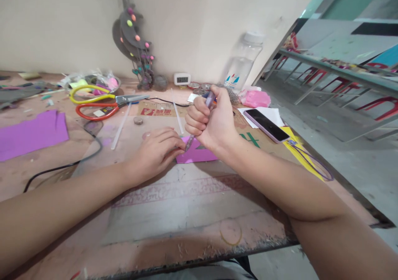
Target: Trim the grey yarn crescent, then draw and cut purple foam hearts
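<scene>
A small purple foam sheet (pixel 196 155) lies near the middle of the table, with a dark shape on it partly covered by my right wrist. My right hand (pixel 211 118) is wrapped in a fist round a slim pen-like tool (pixel 190 142), held upright and tilted, its tip down at the sheet's left edge. Beside that tip, my left hand (pixel 158 151) rests low, its fingertips together at the sheet's left edge. Whether those fingertips pinch the sheet is too small to tell.
Scissors (pixel 120 101), a black cable (pixel 62 166) and a larger purple sheet (pixel 34 134) lie left. A water bottle (pixel 242 64) and small clock (pixel 182 79) stand behind. A phone (pixel 266 125) lies right, near the table's edge.
</scene>
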`<action>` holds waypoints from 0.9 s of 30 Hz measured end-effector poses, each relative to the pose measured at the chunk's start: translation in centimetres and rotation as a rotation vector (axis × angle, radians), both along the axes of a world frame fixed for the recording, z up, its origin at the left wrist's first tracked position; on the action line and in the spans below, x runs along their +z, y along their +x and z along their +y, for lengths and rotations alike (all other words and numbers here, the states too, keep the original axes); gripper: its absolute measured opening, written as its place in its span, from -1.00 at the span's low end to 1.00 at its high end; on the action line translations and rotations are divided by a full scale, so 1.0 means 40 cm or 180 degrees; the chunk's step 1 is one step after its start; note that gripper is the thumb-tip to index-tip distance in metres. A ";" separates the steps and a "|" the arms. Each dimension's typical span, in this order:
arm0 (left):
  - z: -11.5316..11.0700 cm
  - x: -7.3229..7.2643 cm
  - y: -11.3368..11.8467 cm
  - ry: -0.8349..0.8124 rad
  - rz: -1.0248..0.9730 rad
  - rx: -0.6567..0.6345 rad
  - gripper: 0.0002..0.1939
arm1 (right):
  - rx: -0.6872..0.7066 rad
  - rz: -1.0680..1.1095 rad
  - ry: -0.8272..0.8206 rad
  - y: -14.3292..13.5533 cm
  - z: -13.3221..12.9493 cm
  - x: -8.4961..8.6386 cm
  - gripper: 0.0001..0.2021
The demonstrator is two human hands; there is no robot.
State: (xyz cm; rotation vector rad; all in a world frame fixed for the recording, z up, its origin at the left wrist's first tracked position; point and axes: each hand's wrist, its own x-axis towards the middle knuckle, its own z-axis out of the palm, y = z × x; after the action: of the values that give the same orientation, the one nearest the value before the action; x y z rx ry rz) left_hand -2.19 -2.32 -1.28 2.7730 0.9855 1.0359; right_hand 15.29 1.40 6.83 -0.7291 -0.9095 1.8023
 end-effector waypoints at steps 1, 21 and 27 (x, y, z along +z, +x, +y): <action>-0.006 0.003 0.000 -0.0015 0.0094 0.0061 -0.80 | -0.0055 -0.0009 0.0061 0.001 0.001 0.007 -0.36; -0.128 -0.025 0.052 0.0394 0.1269 0.0527 -0.55 | -0.0033 -0.2203 0.1502 0.108 0.026 -0.145 -0.70; -0.116 -0.050 0.052 0.0148 0.1068 0.0655 -0.52 | 0.0246 -0.2304 0.1488 0.094 0.037 -0.166 -0.89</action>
State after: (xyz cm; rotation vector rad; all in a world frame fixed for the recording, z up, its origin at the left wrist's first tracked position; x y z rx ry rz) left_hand -0.11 -6.96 -3.26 2.9976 1.3224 0.6227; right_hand 19.05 2.87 0.20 -1.0597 -1.7774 1.2966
